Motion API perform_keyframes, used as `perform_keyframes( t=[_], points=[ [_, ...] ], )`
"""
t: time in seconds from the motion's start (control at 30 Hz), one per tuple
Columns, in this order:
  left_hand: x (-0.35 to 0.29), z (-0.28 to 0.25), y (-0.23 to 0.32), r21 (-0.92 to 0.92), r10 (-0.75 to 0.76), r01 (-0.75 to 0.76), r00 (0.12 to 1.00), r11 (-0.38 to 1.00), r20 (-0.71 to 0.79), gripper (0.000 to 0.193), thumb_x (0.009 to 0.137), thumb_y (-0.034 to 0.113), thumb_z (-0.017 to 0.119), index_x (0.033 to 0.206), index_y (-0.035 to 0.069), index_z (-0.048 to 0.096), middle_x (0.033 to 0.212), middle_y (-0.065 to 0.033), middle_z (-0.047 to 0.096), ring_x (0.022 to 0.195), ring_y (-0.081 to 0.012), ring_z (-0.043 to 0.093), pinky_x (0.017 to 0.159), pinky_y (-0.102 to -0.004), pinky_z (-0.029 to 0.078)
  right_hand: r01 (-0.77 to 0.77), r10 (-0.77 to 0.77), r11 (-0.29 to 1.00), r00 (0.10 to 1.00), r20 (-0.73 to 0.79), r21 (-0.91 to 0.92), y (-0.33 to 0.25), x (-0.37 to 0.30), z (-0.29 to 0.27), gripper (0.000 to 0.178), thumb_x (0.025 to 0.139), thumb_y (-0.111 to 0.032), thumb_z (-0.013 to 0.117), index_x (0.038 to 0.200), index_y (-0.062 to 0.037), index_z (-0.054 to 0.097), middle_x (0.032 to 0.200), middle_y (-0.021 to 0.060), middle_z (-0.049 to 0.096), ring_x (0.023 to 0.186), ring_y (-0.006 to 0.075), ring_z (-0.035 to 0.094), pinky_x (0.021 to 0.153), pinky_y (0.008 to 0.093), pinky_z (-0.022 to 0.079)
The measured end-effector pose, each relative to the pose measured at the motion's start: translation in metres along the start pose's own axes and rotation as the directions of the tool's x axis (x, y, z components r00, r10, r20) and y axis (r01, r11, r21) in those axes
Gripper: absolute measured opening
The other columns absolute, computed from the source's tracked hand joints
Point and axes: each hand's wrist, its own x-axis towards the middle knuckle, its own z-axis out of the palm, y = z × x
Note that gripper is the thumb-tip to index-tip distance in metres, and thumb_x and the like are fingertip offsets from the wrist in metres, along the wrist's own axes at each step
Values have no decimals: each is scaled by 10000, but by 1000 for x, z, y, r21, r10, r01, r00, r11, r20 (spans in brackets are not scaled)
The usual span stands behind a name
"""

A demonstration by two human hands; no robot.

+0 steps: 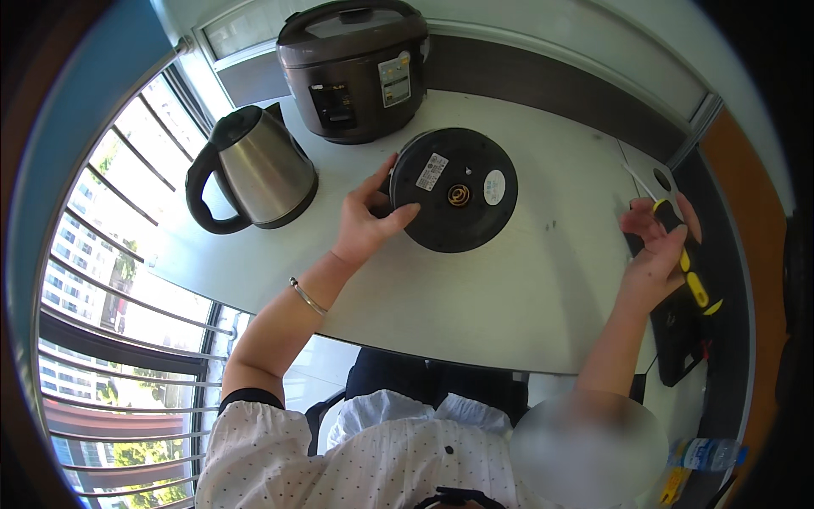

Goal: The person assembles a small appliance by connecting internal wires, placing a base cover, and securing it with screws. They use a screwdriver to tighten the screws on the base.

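A round black kettle base faces up, with a ringed brass-coloured socket at its centre and two pale stickers; whatever lies below it is hidden. My left hand grips its left edge, thumb on top and fingers around the side. Over the table's right end, my right hand is closed around a screwdriver with a black and yellow handle. Its thin metal shaft points up and to the left, away from the kettle base.
A steel kettle with a black handle stands at the left, beside a brown rice cooker at the back. Black tool cases lie along the right edge. A plastic bottle sits at lower right. Barred windows line the left side.
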Motion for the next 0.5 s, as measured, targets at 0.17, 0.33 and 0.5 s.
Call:
perform_keyframes(
  t=[0.17,0.33,0.5],
  points=[
    [3,-1,1,-43,-45,44,999,998,-30,779,720,182,715,1387,-2,355,713,-21,630,674,-45,542,639,-184,408,-213,185,937,975,125,275,3,-12,1,179,849,-74,551,1006,5,518,741,183,614,536,214,599,491,293,505],
    [5,-3,-4,-65,-78,76,997,995,-25,780,714,183,716,1385,1,362,737,-38,642,683,-50,547,641,-187,412,-316,259,940,906,335,129,-5,-36,10,243,823,-43,579,1058,12,555,811,162,628,644,209,621,627,327,529],
    [1,-3,-3,-68,-47,46,999,997,-18,785,707,179,717,1385,3,363,753,-47,652,693,-56,557,661,-189,423,-19,62,997,813,579,-80,-20,-41,26,153,751,25,589,900,-4,602,789,109,645,690,174,641,658,265,507]
  ],
)
